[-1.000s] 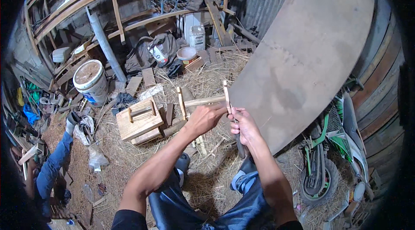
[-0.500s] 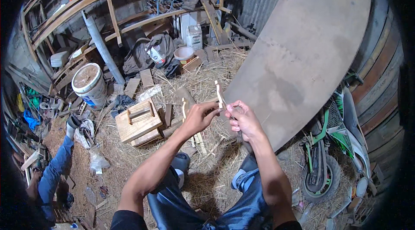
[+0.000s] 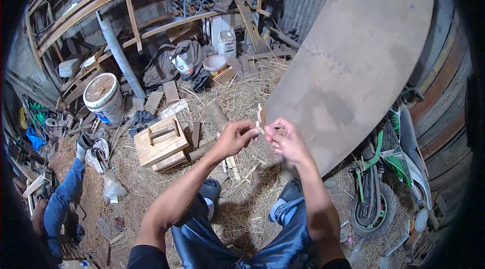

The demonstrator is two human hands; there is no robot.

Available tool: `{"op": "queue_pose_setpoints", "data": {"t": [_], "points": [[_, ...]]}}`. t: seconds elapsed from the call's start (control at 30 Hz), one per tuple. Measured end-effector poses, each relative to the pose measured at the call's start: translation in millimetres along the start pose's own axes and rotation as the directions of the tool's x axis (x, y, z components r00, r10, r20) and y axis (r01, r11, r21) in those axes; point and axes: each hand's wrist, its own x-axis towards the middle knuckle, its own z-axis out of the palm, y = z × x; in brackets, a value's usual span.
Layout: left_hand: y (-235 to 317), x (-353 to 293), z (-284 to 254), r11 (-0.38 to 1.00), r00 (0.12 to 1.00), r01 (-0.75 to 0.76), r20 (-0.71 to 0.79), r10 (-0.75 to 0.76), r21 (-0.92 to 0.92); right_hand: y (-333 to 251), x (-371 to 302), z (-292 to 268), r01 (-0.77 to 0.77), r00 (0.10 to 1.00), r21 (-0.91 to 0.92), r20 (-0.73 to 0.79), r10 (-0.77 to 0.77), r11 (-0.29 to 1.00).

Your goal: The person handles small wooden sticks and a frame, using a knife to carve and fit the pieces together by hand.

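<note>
Left hand (image 3: pixel 236 137) is nearly closed, a small wooden piece (image 3: pixel 261 114) pinched upright just left of the large board (image 3: pixel 353 67), seemingly steadied for the right hand (image 3: pixel 289 141), curled close by, its hold unclear.

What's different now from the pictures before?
The small wooden piece came down a bit and looks turned. The left hand hasn't let go of it. The right hand is close beside it, but I can't tell what it grips. The white bucket, wooden box and motorbike stayed put.
</note>
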Motion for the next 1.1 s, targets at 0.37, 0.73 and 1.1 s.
{"op": "queue_pose_setpoints", "data": {"t": [0.37, 0.73, 1.1], "points": [[-11, 8, -8, 0.979, 0.999, -0.04, 0.016, 0.044, -0.202, 11, 3, -5, 0.084, 0.895, -0.692, -0.264, -0.359, 0.717], [-13, 6, -11, 0.963, 0.996, -0.059, 0.053, 0.076, -0.263, -1, -9, 11, 0.337, 0.906, -0.644, 0.025, -0.422, 0.687], [-7, 2, -9, 0.966, 0.998, -0.028, 0.047, 0.042, -0.257, 0, -7, 13, 0.415, 0.886, -0.546, 0.062, -0.459, 0.727]]}}
